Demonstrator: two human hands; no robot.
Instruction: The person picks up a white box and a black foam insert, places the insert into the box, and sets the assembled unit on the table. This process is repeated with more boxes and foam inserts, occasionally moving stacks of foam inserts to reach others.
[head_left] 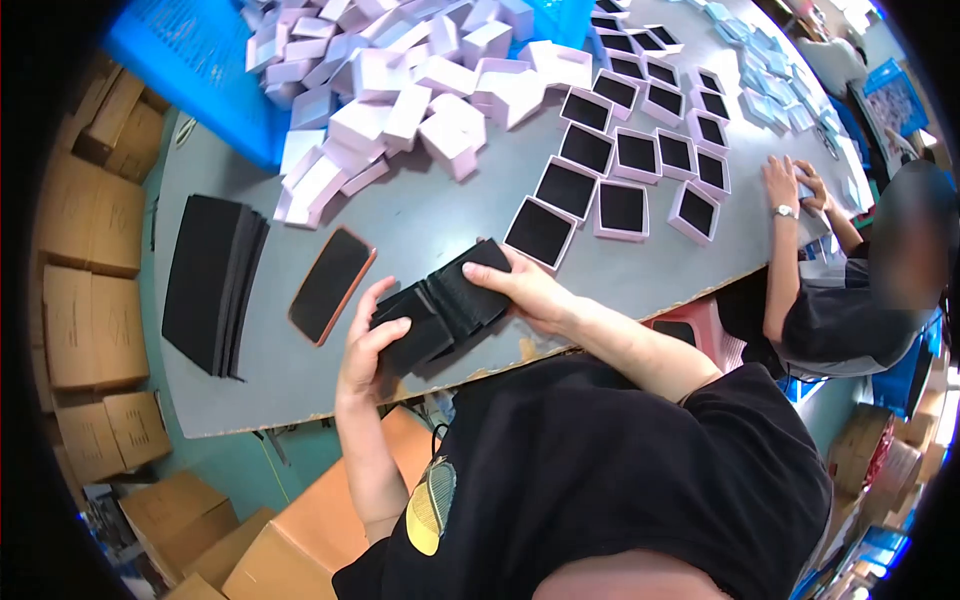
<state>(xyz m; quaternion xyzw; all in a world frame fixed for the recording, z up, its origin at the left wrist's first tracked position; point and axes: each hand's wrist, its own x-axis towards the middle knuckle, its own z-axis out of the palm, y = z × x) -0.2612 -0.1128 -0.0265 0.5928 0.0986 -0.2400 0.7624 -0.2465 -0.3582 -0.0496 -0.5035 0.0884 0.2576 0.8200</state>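
My left hand [367, 345] is closed on one end of a bundle of black rectangular pads [415, 330], thumb lying across the top. At the bundle's other end, my right hand [528, 290] grips more of the same dark pads, its thumb pressed on their face. A gap shows between the pads in the middle. The bundle is over the front edge of the grey table. Just left of it lies a phone [332, 286] with an orange edge, and farther left a stack of large black sheets [208, 285]. Small pale pink boxes with black inserts [541, 232] stand beyond my right hand.
A heap of pale box pieces [400, 110] fills the table's back, beside a blue crate [205, 75]. To the right, a co-worker [835, 290] handles pale blue pieces [770, 85]. Cardboard boxes [95, 320] line the left side. The table's front edge [300, 424] runs below my hands.
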